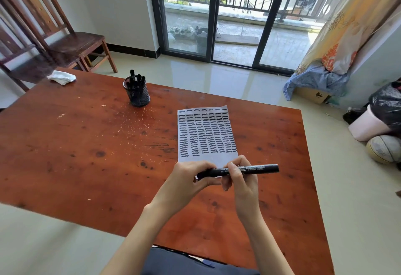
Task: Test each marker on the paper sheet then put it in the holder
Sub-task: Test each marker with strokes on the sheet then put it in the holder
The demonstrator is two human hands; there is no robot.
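A: What are the hands doing?

B: Both hold one black marker (238,170), which lies level, crosswise above the near edge of the paper sheet (207,136). The right hand (240,179) has its fingers curled over the middle of the barrel, thumb beneath. The left hand (191,177) pinches the marker's left end, at nine o'clock from the right hand; its fingers are bent round that end.

A: Is the cap on?

B: I cannot tell. The left fingers cover that end. The other end sticks out bare toward three o'clock.

A: And the sheet?

B: It lies flat on the wooden table (86,155), at twelve o'clock from the hands, filled with rows of short black strokes. A blank strip remains along its near edge.

A: Where is the holder?

B: The black mesh holder (137,93) stands upright at about eleven o'clock from the sheet, well apart from it, with several black markers standing in it. Farther out at ten o'clock, near the table's corner, lies a crumpled white tissue (61,77).
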